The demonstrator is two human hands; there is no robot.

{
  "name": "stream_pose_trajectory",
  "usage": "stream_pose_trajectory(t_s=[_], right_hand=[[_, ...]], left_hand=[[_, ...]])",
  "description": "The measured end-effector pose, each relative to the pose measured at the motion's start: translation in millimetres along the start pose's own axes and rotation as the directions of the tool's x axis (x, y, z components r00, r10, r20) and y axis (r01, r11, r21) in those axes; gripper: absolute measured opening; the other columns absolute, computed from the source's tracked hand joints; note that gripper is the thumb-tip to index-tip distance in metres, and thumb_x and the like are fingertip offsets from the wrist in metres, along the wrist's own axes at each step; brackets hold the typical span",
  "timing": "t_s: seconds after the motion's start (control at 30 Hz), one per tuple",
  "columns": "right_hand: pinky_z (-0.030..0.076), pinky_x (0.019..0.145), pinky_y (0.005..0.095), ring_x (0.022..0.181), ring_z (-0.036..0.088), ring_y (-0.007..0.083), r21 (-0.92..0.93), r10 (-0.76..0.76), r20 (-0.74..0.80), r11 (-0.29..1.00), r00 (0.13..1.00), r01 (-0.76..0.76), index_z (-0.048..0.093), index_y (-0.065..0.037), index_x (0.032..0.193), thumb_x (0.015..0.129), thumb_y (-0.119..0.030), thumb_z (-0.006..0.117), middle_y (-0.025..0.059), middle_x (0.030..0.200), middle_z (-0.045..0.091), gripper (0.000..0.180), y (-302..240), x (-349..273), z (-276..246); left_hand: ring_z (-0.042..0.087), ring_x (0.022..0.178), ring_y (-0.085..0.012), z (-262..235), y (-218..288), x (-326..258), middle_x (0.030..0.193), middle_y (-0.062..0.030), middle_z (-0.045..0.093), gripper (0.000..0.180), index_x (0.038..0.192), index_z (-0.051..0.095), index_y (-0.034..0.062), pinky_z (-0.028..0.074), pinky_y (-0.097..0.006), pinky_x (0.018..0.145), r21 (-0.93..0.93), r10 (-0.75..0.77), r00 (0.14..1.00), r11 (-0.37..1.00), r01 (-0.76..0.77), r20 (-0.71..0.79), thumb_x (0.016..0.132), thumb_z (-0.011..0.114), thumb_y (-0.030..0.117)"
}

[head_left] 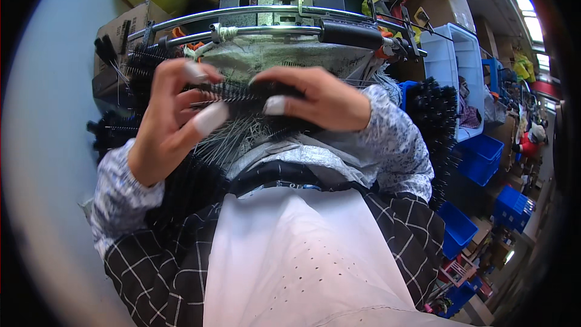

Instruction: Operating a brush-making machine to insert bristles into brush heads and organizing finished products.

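Both hands [172,118] [318,100] raised, apparently pinching one black brush [239,92].

Two hands [175,115] hold one black bristle brush [236,92]. Many more brushes [436,121] lie around. Several blue crates [481,157] sit right.

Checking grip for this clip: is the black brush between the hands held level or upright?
Level. The brush lies sideways, left hand pinching one end and right hand covering the other.

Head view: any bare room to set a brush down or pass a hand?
Hardly any. Left hand and right hand hold a black bristle brush over a heap of brushes. Brush stacks crowd both sides. Only the apron lap shows bare.
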State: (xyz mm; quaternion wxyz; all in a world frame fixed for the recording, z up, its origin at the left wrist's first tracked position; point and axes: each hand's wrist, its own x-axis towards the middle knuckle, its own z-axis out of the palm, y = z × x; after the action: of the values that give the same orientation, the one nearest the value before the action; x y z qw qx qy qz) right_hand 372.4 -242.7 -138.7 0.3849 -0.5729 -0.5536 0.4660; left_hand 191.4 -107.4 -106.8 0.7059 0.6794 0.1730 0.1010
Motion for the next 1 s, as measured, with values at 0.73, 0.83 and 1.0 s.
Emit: stream_pose_trajectory(t_s=[0.73,0.83,1.0], right_hand=[[0.035,0.076,0.0347,0.085,0.047,0.0189,-0.76,-0.142,-0.624,0.335,0.768,-0.556,0.05,-0.027,0.11,0.081,-0.023,0.048,0.0007,0.088,0.053,0.029,148.0,23.6,-144.5],[0.034,0.08,0.0386,0.096,0.044,0.0181,-0.804,-0.154,-0.593,0.164,0.79,-0.571,0.045,-0.029,0.115,0.081,-0.021,0.047,-0.0003,0.096,0.05,0.035,150.4,44.6,-149.2],[0.032,0.085,0.0377,0.102,0.043,0.0181,-0.827,-0.125,-0.548,0.226,0.827,-0.514,0.043,-0.027,0.117,0.081,-0.018,0.048,0.0,0.102,0.049,0.037,176.5,32.8,-177.5]], left_hand=[[0.05,0.079,-0.0351,-43.1,-11.5,-104.5,0.077,-0.0186,0.049,0.052,0.106,0.032,0.0041,0.04,-0.037,0.068,0.901,-0.421,0.902,0.351,0.255,-0.092,0.059,0.056,0.003],[0.051,0.073,-0.0336,-46.9,26.6,-108.4,0.081,-0.0156,0.049,0.039,0.096,0.041,0.0029,0.042,-0.032,0.065,0.842,-0.323,0.933,0.449,0.3,-0.16,0.059,0.052,-0.002],[0.05,0.069,-0.0255,-57.9,54.9,-79.9,0.079,-0.0119,0.048,0.026,0.077,0.047,0.0007,0.04,-0.027,0.064,0.797,-0.092,0.996,0.601,0.066,-0.013,0.053,0.05,-0.008]])
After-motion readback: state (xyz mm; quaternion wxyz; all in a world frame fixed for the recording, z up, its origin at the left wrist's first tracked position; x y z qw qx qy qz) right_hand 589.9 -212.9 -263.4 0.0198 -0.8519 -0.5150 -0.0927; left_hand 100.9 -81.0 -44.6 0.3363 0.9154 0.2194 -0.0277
